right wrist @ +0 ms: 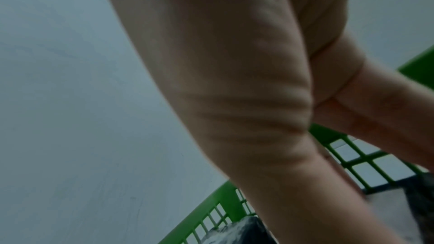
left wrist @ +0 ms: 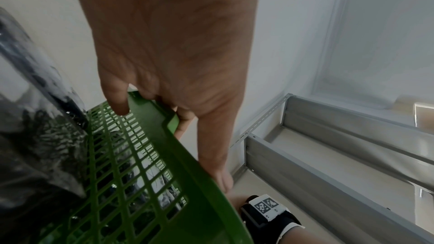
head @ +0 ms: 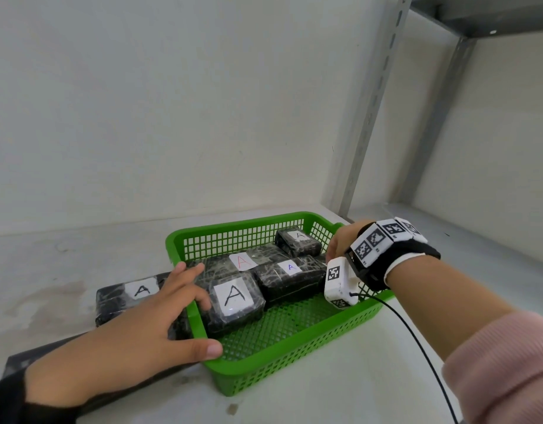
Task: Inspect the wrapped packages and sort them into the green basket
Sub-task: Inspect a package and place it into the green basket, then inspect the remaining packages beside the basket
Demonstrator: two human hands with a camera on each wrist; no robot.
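Note:
The green mesh basket (head: 242,223) sits on the white table and holds several black film-wrapped packages with "A" labels: black A (head: 233,296), red A (head: 242,261), blue A (head: 290,272) and a small one (head: 297,241) at the far corner. One more package (head: 123,298) lies outside, against the basket's left wall. My left hand (head: 197,310) straddles the left rim (left wrist: 187,155), fingers spread and fairly straight, thumb tip on the rim. My right hand (head: 334,249) reaches down inside the far right corner. Its fingers (right wrist: 317,155) run straight and its fingertips are hidden.
A dark flat board (head: 50,353) lies under my left forearm at the table's near left. Grey metal shelf uprights (head: 374,102) stand right of the basket, with a wall close behind. A black cable (head: 417,338) hangs from my right wrist camera.

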